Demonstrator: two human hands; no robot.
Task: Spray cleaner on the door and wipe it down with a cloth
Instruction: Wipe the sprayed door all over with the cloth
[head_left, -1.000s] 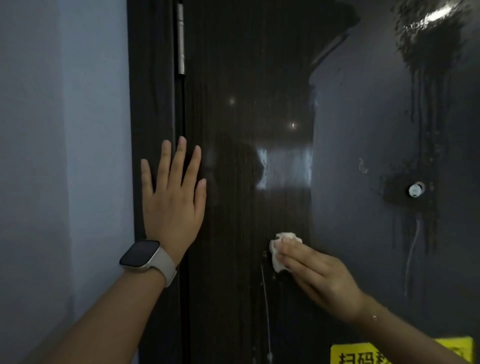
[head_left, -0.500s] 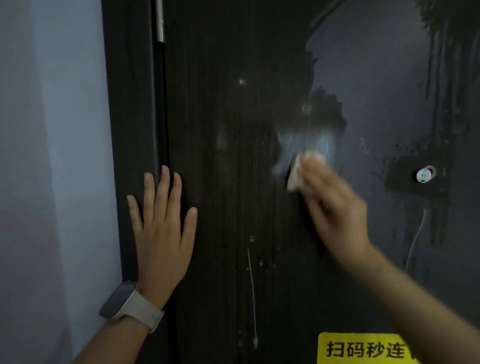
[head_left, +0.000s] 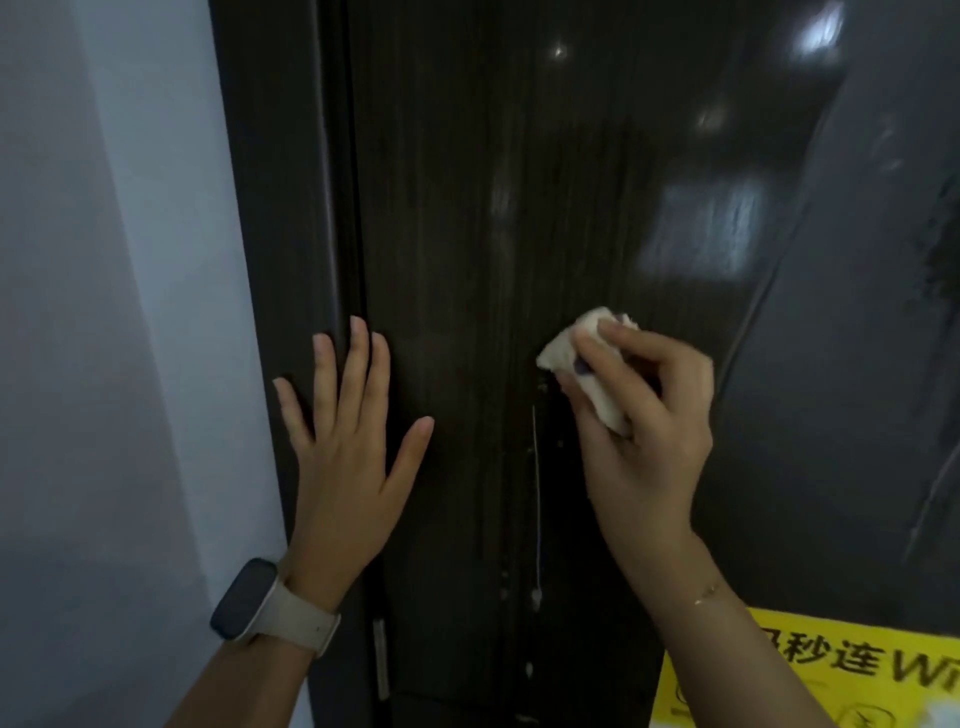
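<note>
The dark glossy door (head_left: 467, 208) fills most of the view, with wet streaks and a thin white drip line running down below the cloth. My right hand (head_left: 644, 436) grips a small bunched white cloth (head_left: 566, 353) and holds it against the door at mid height. My left hand (head_left: 348, 457) lies flat with spread fingers on the door's left edge, by the frame. A watch sits on that wrist. No spray bottle is in view.
A pale wall (head_left: 114, 312) borders the dark door frame (head_left: 280, 208) on the left. A hinge (head_left: 382, 660) shows low on the frame gap. A yellow sticker (head_left: 831, 670) with black characters sits at the door's lower right.
My right hand has brought the cloth down and to the left across the door. The view has dropped lower; the peephole is out of frame. My left hand stays pressed flat.
</note>
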